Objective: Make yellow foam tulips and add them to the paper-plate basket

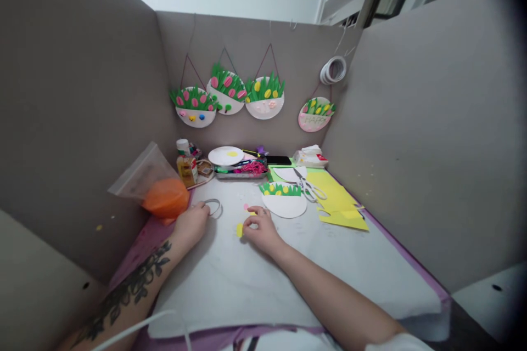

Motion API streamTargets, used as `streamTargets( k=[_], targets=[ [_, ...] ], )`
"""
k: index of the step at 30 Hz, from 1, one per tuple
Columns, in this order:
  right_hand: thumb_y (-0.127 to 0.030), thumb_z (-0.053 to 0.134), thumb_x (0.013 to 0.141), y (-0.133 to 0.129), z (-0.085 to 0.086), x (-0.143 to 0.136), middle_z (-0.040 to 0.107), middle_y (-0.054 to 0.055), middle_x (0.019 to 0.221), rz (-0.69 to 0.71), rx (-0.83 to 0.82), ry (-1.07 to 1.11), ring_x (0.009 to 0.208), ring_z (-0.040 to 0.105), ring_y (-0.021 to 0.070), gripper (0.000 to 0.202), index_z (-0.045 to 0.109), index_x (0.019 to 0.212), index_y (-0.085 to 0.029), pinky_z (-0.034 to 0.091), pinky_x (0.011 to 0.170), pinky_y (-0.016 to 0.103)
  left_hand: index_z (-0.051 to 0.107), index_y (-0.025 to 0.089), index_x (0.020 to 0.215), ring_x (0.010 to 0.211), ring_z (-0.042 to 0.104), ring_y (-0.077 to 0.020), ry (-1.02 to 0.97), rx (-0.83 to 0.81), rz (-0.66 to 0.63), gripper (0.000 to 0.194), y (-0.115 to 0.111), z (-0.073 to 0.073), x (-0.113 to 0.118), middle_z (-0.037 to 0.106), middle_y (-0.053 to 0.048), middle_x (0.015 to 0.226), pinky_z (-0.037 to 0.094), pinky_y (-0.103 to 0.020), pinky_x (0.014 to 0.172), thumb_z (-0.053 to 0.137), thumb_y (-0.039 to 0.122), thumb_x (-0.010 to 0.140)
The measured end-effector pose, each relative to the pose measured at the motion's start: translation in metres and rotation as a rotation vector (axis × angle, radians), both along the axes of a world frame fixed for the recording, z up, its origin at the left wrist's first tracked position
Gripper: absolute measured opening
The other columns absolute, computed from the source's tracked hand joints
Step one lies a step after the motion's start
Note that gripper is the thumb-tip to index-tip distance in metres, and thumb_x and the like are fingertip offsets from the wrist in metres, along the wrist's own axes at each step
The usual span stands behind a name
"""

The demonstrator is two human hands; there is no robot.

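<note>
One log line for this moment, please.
left hand on tape ring | right hand at yellow cutout | scissors idle

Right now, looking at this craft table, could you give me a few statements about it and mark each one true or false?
1. The left hand rests beside a roll of tape on the table. True.
2. The scissors are in the right hand. False: they lie on the yellow paper, and no hand touches them.
3. Four decorated paper plates hang on the back wall. True.
4. The right hand's fingers are at a small yellow cut-out. True.
5. The orange bag sits on the right side of the table. False: it is on the left, next to the left hand.
</note>
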State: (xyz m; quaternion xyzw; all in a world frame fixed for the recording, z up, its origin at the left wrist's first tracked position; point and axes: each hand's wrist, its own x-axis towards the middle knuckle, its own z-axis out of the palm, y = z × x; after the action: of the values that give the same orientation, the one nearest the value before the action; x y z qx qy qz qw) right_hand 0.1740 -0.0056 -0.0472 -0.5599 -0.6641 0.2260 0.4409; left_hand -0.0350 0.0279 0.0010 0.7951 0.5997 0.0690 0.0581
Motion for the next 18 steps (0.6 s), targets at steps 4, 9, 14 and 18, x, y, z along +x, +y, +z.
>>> streamTargets(
  k=[4, 9, 14, 18],
  targets=[
    [-0.014, 0.067, 0.059, 0.002, -0.005, -0.008, 0.055, 0.008, 0.116, 0.028, -0.051, -0.108, 0.110, 0.041, 0.0283, 0.009, 0.068, 0.058, -0.022, 0.036, 0.091, 0.044, 0.055, 0.018, 0.087, 0.075, 0.058, -0.0174, -0.175, 0.043, -0.054, 0.018, -0.001, -0.001, 0.004, 0.062, -0.007, 0.087, 0.037, -0.026, 0.064, 0.038, 0.025, 0.085],
    [-0.014, 0.065, 0.061, 0.006, -0.014, -0.006, 0.053, 0.010, 0.120, -0.013, -0.061, -0.217, 0.109, 0.041, 0.0308, 0.008, 0.068, 0.058, -0.021, 0.038, 0.086, 0.046, 0.052, 0.019, 0.082, 0.066, 0.054, -0.0162, -0.383, -0.016, -0.116, 0.018, -0.003, -0.006, 0.009, 0.060, -0.002, 0.072, 0.035, -0.025, 0.060, 0.038, 0.030, 0.084],
    [-0.014, 0.062, 0.068, 0.003, -0.001, 0.003, 0.053, 0.010, 0.115, -0.079, 0.121, -0.214, 0.109, 0.040, 0.0288, 0.009, 0.067, 0.065, -0.021, 0.036, 0.089, 0.045, 0.052, 0.018, 0.077, 0.063, 0.051, -0.0151, -0.525, -0.075, -0.203, 0.019, -0.008, 0.001, 0.015, 0.058, -0.001, 0.069, 0.034, -0.024, 0.057, 0.040, 0.032, 0.081],
    [-0.015, 0.055, 0.077, -0.010, 0.021, 0.005, 0.051, 0.008, 0.109, -0.038, 0.395, -0.161, 0.106, 0.042, 0.0229, 0.022, 0.063, 0.096, -0.024, 0.036, 0.093, 0.042, 0.053, 0.018, 0.076, 0.061, 0.049, -0.0133, -0.593, -0.152, -0.291, 0.021, -0.020, 0.015, 0.020, 0.058, 0.001, 0.068, 0.033, -0.023, 0.055, 0.040, 0.034, 0.082]
  ],
)
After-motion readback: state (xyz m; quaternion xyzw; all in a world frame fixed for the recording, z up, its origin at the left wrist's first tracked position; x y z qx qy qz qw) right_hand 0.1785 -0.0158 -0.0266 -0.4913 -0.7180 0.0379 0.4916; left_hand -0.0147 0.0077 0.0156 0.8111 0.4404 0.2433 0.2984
